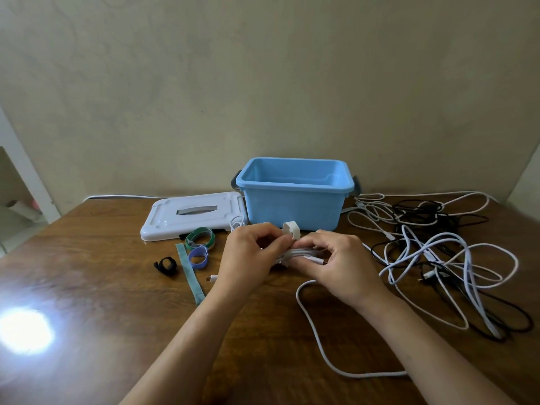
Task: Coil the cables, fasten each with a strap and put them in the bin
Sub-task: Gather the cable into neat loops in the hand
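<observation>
Both bare forearms reach forward from the near edge and converge. The left hand [248,255] and right hand [340,263] meet at centre, fingers curled, pinching between them.

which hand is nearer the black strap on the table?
Left. The left hand sits just right of the black strap, with the flat teal strap between them. The right hand is farther right, beyond the left.

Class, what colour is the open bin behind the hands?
Light blue bin, seen clearest in the head view.
</observation>
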A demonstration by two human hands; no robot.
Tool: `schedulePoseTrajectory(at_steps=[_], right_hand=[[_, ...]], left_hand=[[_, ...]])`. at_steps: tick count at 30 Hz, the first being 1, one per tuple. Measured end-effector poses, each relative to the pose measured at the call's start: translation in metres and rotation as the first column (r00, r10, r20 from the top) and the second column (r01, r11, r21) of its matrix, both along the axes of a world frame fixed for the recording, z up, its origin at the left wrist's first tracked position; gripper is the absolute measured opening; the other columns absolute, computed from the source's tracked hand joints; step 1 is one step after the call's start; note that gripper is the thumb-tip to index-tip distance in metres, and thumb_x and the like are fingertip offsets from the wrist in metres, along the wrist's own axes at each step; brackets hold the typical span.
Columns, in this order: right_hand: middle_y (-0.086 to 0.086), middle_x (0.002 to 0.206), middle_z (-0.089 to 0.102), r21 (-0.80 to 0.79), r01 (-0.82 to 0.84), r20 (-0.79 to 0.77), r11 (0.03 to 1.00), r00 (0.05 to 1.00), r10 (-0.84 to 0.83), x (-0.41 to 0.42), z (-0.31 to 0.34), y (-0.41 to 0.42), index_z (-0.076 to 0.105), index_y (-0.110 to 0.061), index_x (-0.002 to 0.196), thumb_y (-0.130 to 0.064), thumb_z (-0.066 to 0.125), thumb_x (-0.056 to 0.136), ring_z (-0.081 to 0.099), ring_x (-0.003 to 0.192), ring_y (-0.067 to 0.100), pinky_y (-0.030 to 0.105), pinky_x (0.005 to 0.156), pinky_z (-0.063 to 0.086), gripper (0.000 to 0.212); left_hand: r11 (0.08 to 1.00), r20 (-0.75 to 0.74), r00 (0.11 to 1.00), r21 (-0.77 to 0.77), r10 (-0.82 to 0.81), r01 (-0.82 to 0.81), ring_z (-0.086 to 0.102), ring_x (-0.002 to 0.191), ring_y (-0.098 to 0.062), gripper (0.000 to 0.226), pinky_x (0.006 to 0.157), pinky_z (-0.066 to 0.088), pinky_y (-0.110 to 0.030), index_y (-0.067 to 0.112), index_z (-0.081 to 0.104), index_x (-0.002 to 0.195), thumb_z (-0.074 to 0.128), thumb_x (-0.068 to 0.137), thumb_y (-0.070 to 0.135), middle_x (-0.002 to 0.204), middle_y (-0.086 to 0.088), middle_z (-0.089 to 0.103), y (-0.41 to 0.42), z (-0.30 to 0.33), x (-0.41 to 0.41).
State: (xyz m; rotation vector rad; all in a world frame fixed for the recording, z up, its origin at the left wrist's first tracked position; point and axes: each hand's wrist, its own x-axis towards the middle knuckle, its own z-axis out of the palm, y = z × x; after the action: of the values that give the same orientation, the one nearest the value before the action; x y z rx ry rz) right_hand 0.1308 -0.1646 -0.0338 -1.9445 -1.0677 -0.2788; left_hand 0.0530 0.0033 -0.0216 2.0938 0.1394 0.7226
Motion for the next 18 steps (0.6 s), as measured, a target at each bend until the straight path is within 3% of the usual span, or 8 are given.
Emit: schedulePoseTrajectory(at_steps=[7, 18], right_hand=[[-0.019, 0.092, 0.074, -0.013, -0.024, -0.116, 1.0, 0.993, 0.022, 0.0002, 0.0017, -0.0014, 0.078, -0.03, 0.104, -0.042, 0.083, 0.082, 0.067, 0.086, -0.002, 0.009, 0.068, 0.047, 0.026], [-0.017, 0.095, 0.075, -0.006, -0.022, -0.23, 1.0, 0.973, 0.02, 0.0006, 0.0037, 0.0028, 0.076, -0.03, 0.102, -0.046, 0.082, 0.081, 0.068, 0.092, -0.001, 0.013, 0.071, 0.05, 0.027]], left_hand=[[1.0, -0.01, 1.0, 0.009, 0.008, -0.008, 0.069, 0.082, -0.005, 0.007, 0.074, 0.061, -0.03, 0.025, 0.076, 0.089, 0.075, 0.088, 0.018, 0.084, 0.012, 0.073, 0.0016, -0.0029, 0.0003], [0.999, -0.028, 0.999, 0.024, -0.024, 0.025, 0.067, 0.081, -0.009, 0.008, 0.07, 0.058, -0.025, 0.026, 0.075, 0.083, 0.078, 0.085, 0.019, 0.081, 0.012, 0.07, 0.0037, -0.0018, 0.0]])
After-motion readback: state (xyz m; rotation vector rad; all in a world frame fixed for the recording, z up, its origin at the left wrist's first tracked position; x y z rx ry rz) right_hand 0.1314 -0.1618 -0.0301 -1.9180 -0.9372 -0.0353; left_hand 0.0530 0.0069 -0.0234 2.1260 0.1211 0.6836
